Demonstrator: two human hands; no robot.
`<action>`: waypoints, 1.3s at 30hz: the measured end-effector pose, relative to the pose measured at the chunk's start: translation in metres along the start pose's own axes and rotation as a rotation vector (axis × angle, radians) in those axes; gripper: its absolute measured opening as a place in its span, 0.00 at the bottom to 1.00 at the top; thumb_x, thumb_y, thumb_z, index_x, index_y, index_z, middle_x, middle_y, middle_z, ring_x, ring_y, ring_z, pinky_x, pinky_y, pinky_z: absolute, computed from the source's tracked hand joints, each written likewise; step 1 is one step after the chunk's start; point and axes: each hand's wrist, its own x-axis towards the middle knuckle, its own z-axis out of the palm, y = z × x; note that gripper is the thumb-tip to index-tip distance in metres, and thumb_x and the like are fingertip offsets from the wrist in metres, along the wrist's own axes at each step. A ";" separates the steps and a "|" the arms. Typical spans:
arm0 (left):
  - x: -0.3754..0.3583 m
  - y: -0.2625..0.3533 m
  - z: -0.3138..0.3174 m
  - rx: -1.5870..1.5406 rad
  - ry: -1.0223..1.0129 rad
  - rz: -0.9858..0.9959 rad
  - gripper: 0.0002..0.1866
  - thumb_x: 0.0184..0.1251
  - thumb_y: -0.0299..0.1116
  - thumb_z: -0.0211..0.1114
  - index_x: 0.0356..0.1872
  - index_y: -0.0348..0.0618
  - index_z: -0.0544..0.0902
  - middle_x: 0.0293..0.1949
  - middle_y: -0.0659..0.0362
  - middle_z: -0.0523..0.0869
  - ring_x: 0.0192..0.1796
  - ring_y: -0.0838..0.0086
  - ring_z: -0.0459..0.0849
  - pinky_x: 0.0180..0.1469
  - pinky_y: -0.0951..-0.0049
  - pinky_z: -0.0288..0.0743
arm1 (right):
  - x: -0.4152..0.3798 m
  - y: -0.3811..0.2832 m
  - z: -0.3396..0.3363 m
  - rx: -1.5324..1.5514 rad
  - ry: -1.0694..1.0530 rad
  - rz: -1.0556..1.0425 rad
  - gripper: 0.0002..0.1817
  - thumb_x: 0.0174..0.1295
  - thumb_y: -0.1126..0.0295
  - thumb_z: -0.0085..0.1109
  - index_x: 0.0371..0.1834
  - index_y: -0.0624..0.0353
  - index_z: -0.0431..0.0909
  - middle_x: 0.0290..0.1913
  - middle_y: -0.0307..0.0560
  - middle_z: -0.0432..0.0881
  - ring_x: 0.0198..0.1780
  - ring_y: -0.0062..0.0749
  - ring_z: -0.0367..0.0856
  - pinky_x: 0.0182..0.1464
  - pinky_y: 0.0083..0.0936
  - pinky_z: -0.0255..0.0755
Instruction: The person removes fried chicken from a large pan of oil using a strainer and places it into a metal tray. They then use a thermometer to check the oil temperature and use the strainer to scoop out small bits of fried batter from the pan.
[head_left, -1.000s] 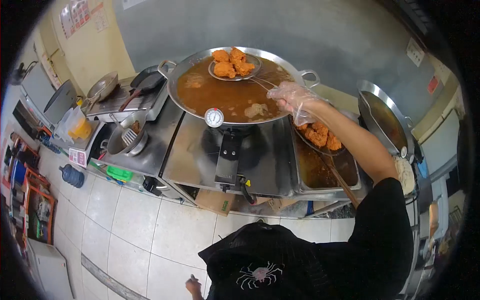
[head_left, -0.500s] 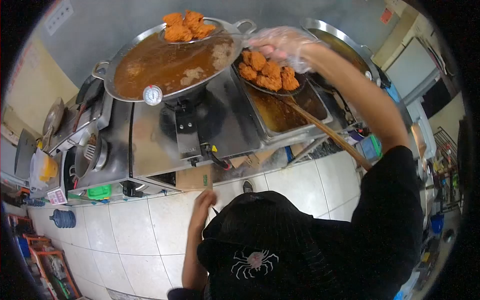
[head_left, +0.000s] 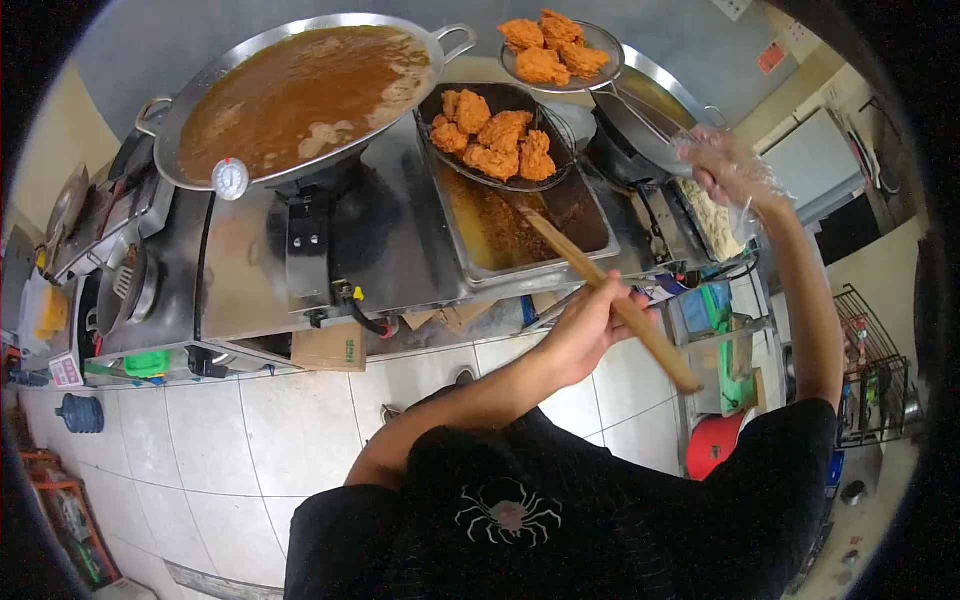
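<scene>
My right hand (head_left: 728,165), in a clear plastic glove, is closed round the wire handle of a skimmer (head_left: 640,105). Orange-brown pieces of fried chicken (head_left: 560,55) lie on its round mesh, above the back of the steel pan. Bare, my left hand (head_left: 590,335) has its fingers round the wooden handle (head_left: 590,270) of a dark wire strainer basket (head_left: 515,183). More fried chicken (head_left: 497,135) fills this basket, which rests over a rectangular steel pan (head_left: 490,275) with brown oil and crumbs in it.
On the left stands a large two-handled wok (head_left: 300,95) of bubbling oil, with a dial thermometer (head_left: 230,178) at its rim. Another wok (head_left: 675,85) is behind the skimmer. A white crumbly mass (head_left: 712,225) lies at the right. Smaller pans (head_left: 130,280) sit at far left.
My right hand has carried the skimmer of chicken rightwards, from over the oil wok to beyond the basket. My left hand has risen from my side and taken the wooden handle.
</scene>
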 end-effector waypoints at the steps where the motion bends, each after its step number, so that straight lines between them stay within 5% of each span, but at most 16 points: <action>1: -0.001 -0.005 0.000 0.048 0.079 0.018 0.25 0.67 0.32 0.51 0.62 0.42 0.54 0.41 0.52 0.76 0.48 0.59 0.79 0.58 0.60 0.70 | 0.005 0.011 0.000 -0.022 0.009 0.035 0.15 0.59 0.56 0.56 0.27 0.56 0.70 0.14 0.33 0.68 0.12 0.15 0.64 0.15 0.17 0.59; 4: -0.001 -0.017 -0.009 0.144 0.164 0.045 0.27 0.66 0.29 0.48 0.64 0.39 0.51 0.39 0.54 0.74 0.47 0.60 0.79 0.55 0.60 0.71 | 0.039 0.063 0.007 -0.102 -0.034 0.051 0.16 0.60 0.57 0.54 0.31 0.60 0.70 0.14 0.39 0.70 0.15 0.25 0.70 0.20 0.23 0.66; 5: 0.001 -0.020 -0.012 0.195 0.163 0.051 0.27 0.66 0.29 0.47 0.64 0.39 0.51 0.39 0.54 0.74 0.46 0.61 0.79 0.54 0.61 0.72 | 0.051 0.074 0.017 -0.487 -0.017 -0.078 0.16 0.61 0.58 0.54 0.36 0.63 0.70 0.20 0.50 0.76 0.24 0.44 0.78 0.31 0.35 0.71; 6: 0.002 -0.023 -0.014 0.247 0.162 0.055 0.27 0.66 0.28 0.46 0.65 0.38 0.51 0.39 0.54 0.74 0.46 0.61 0.79 0.54 0.61 0.72 | 0.071 0.103 0.028 -0.470 -0.025 -0.073 0.16 0.61 0.58 0.54 0.36 0.63 0.70 0.20 0.50 0.76 0.24 0.44 0.78 0.31 0.35 0.71; 8: 0.006 -0.025 -0.011 0.285 0.219 0.028 0.28 0.65 0.28 0.45 0.66 0.38 0.49 0.39 0.54 0.74 0.46 0.62 0.79 0.53 0.62 0.72 | 0.109 0.158 0.048 -0.705 0.302 -0.778 0.15 0.63 0.60 0.48 0.42 0.62 0.69 0.27 0.61 0.75 0.31 0.55 0.76 0.34 0.42 0.71; 9: 0.007 -0.027 -0.013 0.310 0.211 0.032 0.29 0.65 0.28 0.45 0.67 0.38 0.48 0.39 0.54 0.75 0.45 0.63 0.79 0.53 0.63 0.72 | 0.098 0.122 0.045 -0.691 -0.011 -0.389 0.15 0.63 0.62 0.47 0.41 0.66 0.67 0.36 0.69 0.74 0.45 0.66 0.72 0.48 0.48 0.66; 12: 0.010 -0.028 -0.020 0.335 0.209 0.039 0.31 0.64 0.28 0.45 0.68 0.38 0.47 0.39 0.55 0.75 0.45 0.65 0.79 0.52 0.63 0.73 | 0.114 0.124 0.049 -0.705 -0.080 -0.256 0.15 0.63 0.63 0.49 0.40 0.66 0.67 0.38 0.68 0.75 0.45 0.63 0.73 0.48 0.47 0.67; 20: 0.012 -0.027 -0.022 0.356 0.209 0.022 0.32 0.63 0.30 0.47 0.68 0.38 0.47 0.39 0.55 0.76 0.45 0.65 0.79 0.52 0.64 0.73 | 0.097 0.153 0.066 -0.692 0.110 -0.409 0.11 0.64 0.64 0.47 0.41 0.62 0.66 0.33 0.67 0.76 0.41 0.63 0.75 0.41 0.49 0.70; 22: 0.012 -0.029 -0.029 0.344 0.202 0.020 0.32 0.63 0.30 0.47 0.68 0.39 0.47 0.39 0.55 0.76 0.45 0.64 0.79 0.52 0.64 0.72 | 0.080 0.150 0.079 -0.774 0.177 -0.285 0.10 0.65 0.65 0.46 0.41 0.60 0.66 0.28 0.64 0.77 0.36 0.63 0.77 0.37 0.51 0.70; 23: 0.012 -0.030 -0.032 0.340 0.177 0.032 0.32 0.65 0.31 0.46 0.68 0.36 0.44 0.39 0.54 0.76 0.45 0.64 0.80 0.52 0.64 0.73 | 0.078 0.165 0.088 -0.823 0.344 -0.477 0.07 0.63 0.69 0.43 0.40 0.59 0.66 0.22 0.61 0.78 0.26 0.56 0.80 0.25 0.46 0.74; 26: 0.012 -0.032 -0.039 0.318 0.148 0.028 0.32 0.67 0.31 0.45 0.68 0.35 0.42 0.38 0.54 0.76 0.44 0.64 0.81 0.52 0.65 0.73 | 0.037 0.128 0.096 -0.839 0.268 -0.216 0.07 0.63 0.69 0.43 0.41 0.59 0.66 0.24 0.63 0.79 0.28 0.57 0.81 0.27 0.49 0.74; 28: 0.012 -0.031 -0.037 0.302 0.138 0.018 0.33 0.67 0.31 0.45 0.68 0.35 0.42 0.38 0.54 0.76 0.44 0.64 0.81 0.53 0.65 0.73 | 0.024 0.136 0.106 -0.852 0.262 -0.232 0.06 0.64 0.70 0.42 0.41 0.59 0.66 0.25 0.63 0.80 0.29 0.57 0.81 0.27 0.49 0.74; 31: 0.009 -0.031 -0.035 0.268 0.131 0.040 0.33 0.67 0.32 0.45 0.68 0.37 0.42 0.38 0.54 0.76 0.44 0.63 0.81 0.53 0.64 0.74 | 0.003 0.144 0.123 -0.927 0.396 -0.375 0.09 0.64 0.65 0.48 0.44 0.54 0.67 0.14 0.54 0.74 0.17 0.45 0.77 0.18 0.40 0.71; 35: 0.003 -0.025 -0.033 0.258 0.112 0.041 0.30 0.68 0.34 0.49 0.67 0.39 0.48 0.42 0.51 0.76 0.50 0.62 0.78 0.54 0.62 0.72 | -0.027 0.139 0.134 -0.805 0.434 -0.469 0.12 0.64 0.64 0.48 0.47 0.57 0.67 0.15 0.58 0.74 0.20 0.50 0.78 0.22 0.43 0.72; 37: -0.004 -0.018 -0.030 0.288 0.090 0.039 0.29 0.70 0.39 0.52 0.65 0.40 0.53 0.46 0.50 0.77 0.51 0.64 0.78 0.54 0.63 0.73 | -0.036 0.134 0.144 -0.664 0.306 -0.056 0.07 0.66 0.65 0.45 0.40 0.54 0.64 0.20 0.60 0.76 0.24 0.55 0.79 0.22 0.47 0.70; 39: -0.014 -0.009 -0.033 0.354 0.041 0.002 0.25 0.71 0.42 0.50 0.63 0.41 0.58 0.47 0.51 0.77 0.51 0.66 0.78 0.54 0.64 0.73 | -0.041 0.146 0.146 -0.659 0.368 -0.194 0.08 0.67 0.63 0.46 0.42 0.54 0.65 0.19 0.59 0.75 0.22 0.55 0.78 0.21 0.47 0.68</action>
